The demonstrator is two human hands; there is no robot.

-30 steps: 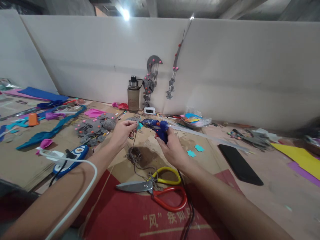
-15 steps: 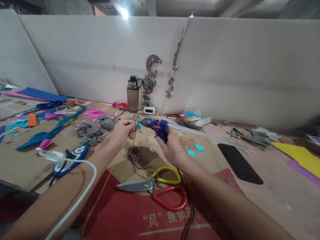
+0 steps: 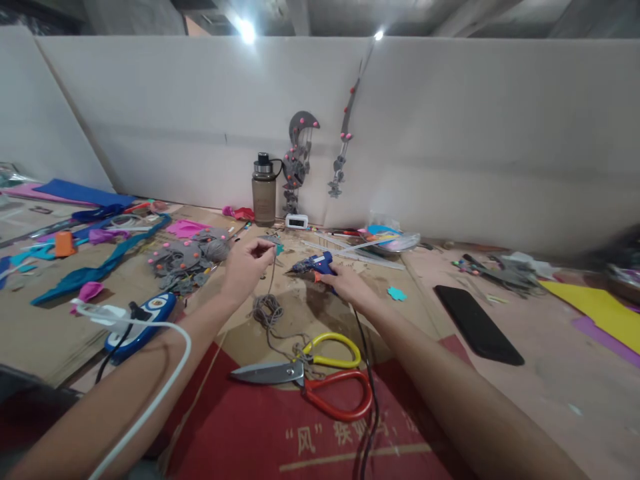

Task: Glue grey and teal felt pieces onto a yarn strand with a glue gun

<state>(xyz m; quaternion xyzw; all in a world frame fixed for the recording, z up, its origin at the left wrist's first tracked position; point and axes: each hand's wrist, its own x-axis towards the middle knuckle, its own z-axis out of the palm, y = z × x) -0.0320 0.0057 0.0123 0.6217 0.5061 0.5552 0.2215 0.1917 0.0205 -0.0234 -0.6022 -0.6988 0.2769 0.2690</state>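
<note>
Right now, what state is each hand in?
Left hand: closed, pinching grey cord, a turquoise piece beside it.
Right hand: closed on the blue glue gun.

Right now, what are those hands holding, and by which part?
The right hand holds the blue glue gun by its handle. The left hand pinches the cord above its coil, beside a teal piece.

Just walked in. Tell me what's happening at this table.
A person's left hand pinches a strand of grey-brown cord, with a teal piece showing beside the fingers. The right hand holds a blue hot-glue gun, its nozzle pointing left, low over the cardboard. The cord's loose coil lies below the left hand, and scissors with yellow and red handles lie nearer the person. A teal flower cutout lies to the right of the right hand.
</note>
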